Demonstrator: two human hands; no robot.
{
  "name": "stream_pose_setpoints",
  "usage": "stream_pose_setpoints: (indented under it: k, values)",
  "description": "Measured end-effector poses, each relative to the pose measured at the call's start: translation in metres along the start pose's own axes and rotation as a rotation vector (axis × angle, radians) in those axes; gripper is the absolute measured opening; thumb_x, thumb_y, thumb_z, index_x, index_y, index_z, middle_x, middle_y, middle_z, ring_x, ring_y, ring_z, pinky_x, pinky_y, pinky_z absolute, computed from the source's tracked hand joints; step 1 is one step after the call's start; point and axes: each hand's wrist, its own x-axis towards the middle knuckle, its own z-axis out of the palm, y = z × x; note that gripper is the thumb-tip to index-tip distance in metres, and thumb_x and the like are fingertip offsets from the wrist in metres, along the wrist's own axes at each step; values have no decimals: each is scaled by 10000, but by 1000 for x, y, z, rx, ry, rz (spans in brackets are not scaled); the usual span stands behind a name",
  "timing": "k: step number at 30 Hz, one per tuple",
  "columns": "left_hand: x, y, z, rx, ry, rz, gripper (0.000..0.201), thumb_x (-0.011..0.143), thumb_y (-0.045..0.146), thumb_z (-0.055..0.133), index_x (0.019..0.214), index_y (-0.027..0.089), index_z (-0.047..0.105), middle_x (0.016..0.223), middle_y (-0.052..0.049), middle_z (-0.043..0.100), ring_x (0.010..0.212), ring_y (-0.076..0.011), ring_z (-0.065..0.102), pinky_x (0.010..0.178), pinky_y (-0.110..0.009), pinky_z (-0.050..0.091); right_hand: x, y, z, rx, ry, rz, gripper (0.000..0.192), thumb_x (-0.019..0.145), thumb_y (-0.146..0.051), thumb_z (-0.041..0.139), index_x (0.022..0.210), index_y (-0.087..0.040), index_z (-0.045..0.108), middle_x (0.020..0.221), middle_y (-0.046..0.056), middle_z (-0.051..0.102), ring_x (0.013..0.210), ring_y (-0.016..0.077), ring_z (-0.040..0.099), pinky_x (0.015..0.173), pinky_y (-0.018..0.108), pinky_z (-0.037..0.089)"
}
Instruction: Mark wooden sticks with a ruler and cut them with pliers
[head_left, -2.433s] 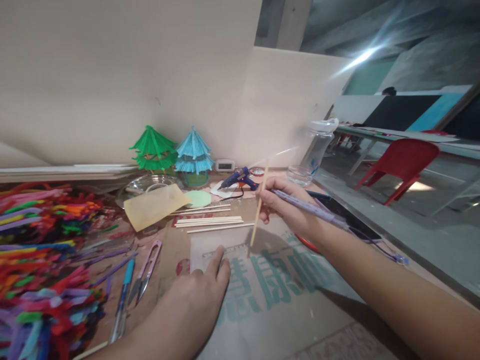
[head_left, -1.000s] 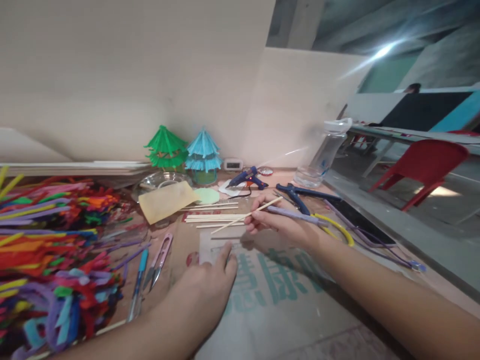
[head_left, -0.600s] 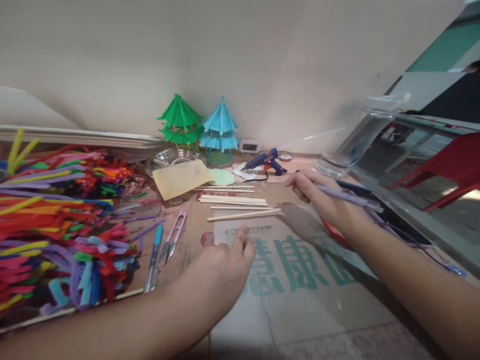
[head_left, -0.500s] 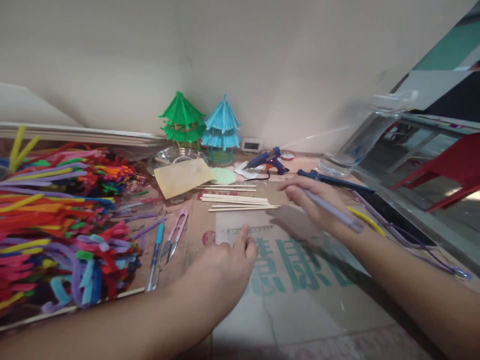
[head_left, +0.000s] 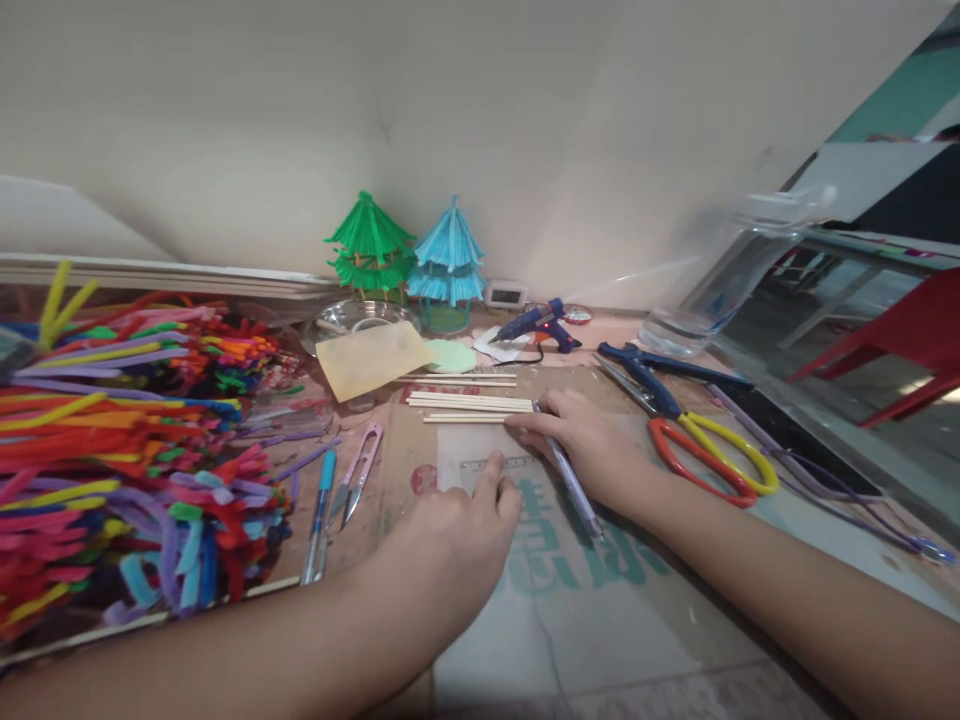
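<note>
On the table, the right hand (head_left: 592, 450) grips a pen (head_left: 571, 482) beside sticks (head_left: 469, 405); the left hand (head_left: 450, 540) presses a ruler (head_left: 480, 466), fingers curled.

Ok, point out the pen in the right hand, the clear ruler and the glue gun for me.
pen (head_left: 574, 487), head view, middle of the barrel below the right hand
ruler (head_left: 480, 463), head view, marked top edge
glue gun (head_left: 534, 322), head view, blue body

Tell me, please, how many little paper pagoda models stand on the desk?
2. The green pagoda stands at the back by the wall, and the blue pagoda stands right beside it, to its right. Nothing suggests that another is hidden.
</note>
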Motion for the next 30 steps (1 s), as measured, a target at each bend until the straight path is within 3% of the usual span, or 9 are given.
stream_pose_setpoints:
  k: [4,8,13,18,24,30]
  values:
    - [-1,1,-1,11,4,-7,534,758,-48,392,1235,88,587,1380,-204,535,558,-193,690,478,-328,583,2,-3,-4,17,42,-5,224,955,-270,491,851,-174,664,807,68,560,786,209,501,695,322,407]
    - [-1,1,1,55,-16,-9,569,749,-54,409,1271,103,572,1375,-215,532,556,-191,687,469,-319,580,5,-6,-5,37,49,-20,170,942,-245,522,927,-170,673,817,72,574,776,205,496,680,314,408]
    - [1,0,4,116,-53,-15,666,707,-73,432,1328,141,540,1401,-198,507,538,-183,683,462,-306,579,8,-8,-6,42,20,-5,125,916,-215,574,848,-167,666,817,67,588,800,205,505,698,312,410]
    - [0,-2,5,143,-18,-23,683,696,-89,405,1308,171,563,1396,-167,524,553,-190,692,470,-323,592,7,-7,-5,30,11,27,134,920,-218,577,1023,-168,646,875,73,597,820,203,506,711,313,416]
    - [0,-2,1,142,-35,-1,654,709,-70,397,1317,121,542,1394,-196,510,569,-204,701,468,-333,598,5,-5,-5,37,39,-9,125,923,-227,570,844,-166,645,818,62,575,801,199,490,706,306,397]
    - [0,-2,-4,91,-71,5,603,727,-49,398,1289,102,553,1414,-200,489,561,-196,697,441,-321,583,4,-4,-5,86,1,-23,125,925,-210,564,915,-173,683,810,60,562,793,195,490,692,294,383]
